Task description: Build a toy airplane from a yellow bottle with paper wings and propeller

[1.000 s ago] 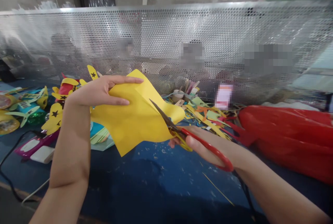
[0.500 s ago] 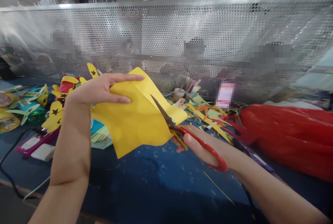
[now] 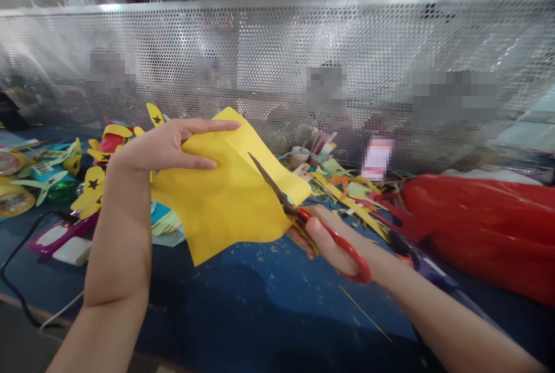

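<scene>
My left hand (image 3: pixel 167 146) pinches the upper left edge of a yellow paper sheet (image 3: pixel 225 194), thumb and fingers pressed on it, and holds it up above the blue table (image 3: pixel 260 298). My right hand (image 3: pixel 336 243) grips red-handled scissors (image 3: pixel 303 217), fingers through the loops. The dark blades point up and left and bite into the sheet's right side, along a folded flap.
Yellow star-marked cutouts and coloured paper shapes (image 3: pixel 93 188) pile at the left. Paper scraps and strips (image 3: pixel 347 191) litter the middle back. A red plastic bag (image 3: pixel 481 228) lies at the right. A perforated metal screen (image 3: pixel 277 72) walls the table's far side; people sit behind it.
The scissors have crept a little further up and left into the yellow sheet. My left hand keeps its hold, barely shifted upward.
</scene>
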`<state>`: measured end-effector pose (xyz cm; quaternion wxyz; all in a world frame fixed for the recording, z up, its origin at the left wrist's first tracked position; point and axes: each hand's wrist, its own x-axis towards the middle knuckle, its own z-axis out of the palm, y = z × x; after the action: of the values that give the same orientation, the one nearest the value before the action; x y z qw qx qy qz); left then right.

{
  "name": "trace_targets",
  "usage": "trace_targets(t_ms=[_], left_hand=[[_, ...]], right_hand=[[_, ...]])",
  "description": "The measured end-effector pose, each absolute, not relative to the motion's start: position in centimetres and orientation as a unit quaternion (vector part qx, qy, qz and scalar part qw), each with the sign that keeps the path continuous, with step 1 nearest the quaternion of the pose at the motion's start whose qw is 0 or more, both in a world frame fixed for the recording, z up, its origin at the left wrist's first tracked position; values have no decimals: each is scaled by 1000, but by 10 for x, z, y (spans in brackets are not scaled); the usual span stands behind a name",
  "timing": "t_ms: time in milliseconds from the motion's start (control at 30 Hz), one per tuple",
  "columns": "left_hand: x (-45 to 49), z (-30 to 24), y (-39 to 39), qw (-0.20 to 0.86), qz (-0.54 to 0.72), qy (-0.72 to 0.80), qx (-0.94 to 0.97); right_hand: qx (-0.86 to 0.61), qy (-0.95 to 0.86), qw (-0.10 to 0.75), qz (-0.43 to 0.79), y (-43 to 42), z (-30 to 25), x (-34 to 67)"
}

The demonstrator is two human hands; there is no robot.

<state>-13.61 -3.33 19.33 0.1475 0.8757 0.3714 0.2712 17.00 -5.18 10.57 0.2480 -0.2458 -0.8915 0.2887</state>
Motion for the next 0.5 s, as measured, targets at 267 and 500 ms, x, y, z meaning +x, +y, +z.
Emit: trace_targets(t_ms=[267, 500], left_hand=[[-134, 195, -37, 152, 269, 383, 871], [-134, 196, -39, 145, 269, 391, 868]], right_hand=[[-290, -874, 246, 302, -52, 105, 170], [-306, -863, 254, 313, -50, 100, 172]])
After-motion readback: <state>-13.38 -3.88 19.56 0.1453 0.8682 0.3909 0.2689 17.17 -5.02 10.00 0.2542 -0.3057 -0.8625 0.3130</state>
